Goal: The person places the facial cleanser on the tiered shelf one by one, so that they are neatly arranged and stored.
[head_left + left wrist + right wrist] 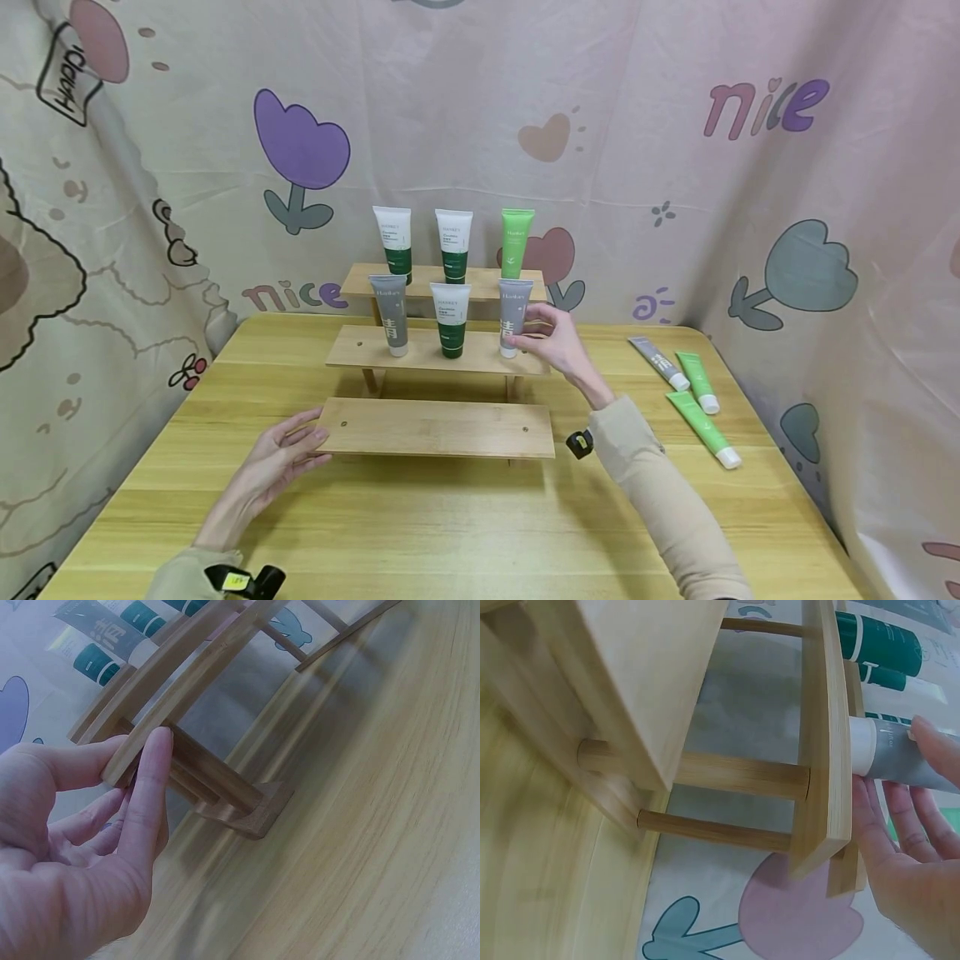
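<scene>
Head view, nine tubes [514,310], one stand [438,428]

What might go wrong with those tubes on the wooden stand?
The gray tube in the right hand is cap-down at the right end of the middle shelf, so an uneven release might tip it over. The left hand grips the left end of the bottom shelf; a tug could perhaps shake the stand and topple the other upright tubes.

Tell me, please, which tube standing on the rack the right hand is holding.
The grey tube at the right end of the middle shelf: the right hand grips it; no hand touches the other standing tubes.
</scene>
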